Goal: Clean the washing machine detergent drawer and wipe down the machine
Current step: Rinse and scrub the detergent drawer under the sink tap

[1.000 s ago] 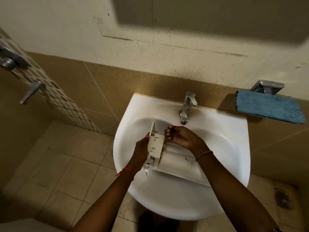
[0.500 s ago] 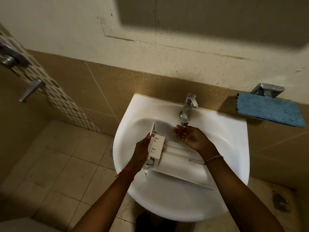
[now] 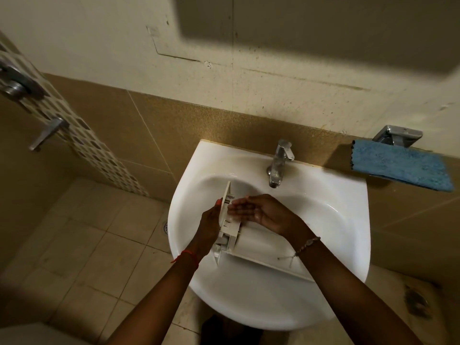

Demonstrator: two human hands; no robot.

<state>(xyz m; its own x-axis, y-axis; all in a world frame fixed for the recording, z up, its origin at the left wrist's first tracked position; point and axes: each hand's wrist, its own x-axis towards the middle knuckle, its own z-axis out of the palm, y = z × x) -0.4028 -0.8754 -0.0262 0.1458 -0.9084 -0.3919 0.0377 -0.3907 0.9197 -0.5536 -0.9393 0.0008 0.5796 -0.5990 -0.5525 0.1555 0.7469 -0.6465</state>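
Your left hand (image 3: 210, 225) grips the front panel of the detergent drawer (image 3: 261, 247) from the panel's outer side. One fingertip shows at the panel's edge; the panel and the low light hide how the other fingers wrap.

Your right hand (image 3: 258, 212) is spread flat, fingers straight and together, above the drawer body, with the fingertips at the panel's inner face. Contact there cannot be confirmed.

The drawer lies inside the sink (image 3: 348, 195), with the panel upright near the left rim and the body running toward the front right rim. Your right forearm covers part of that end.

The tap (image 3: 278, 163) stands at the back rim; no water stream can be made out. A blue cloth (image 3: 398, 168) lies on a wall holder beside the back right corner.
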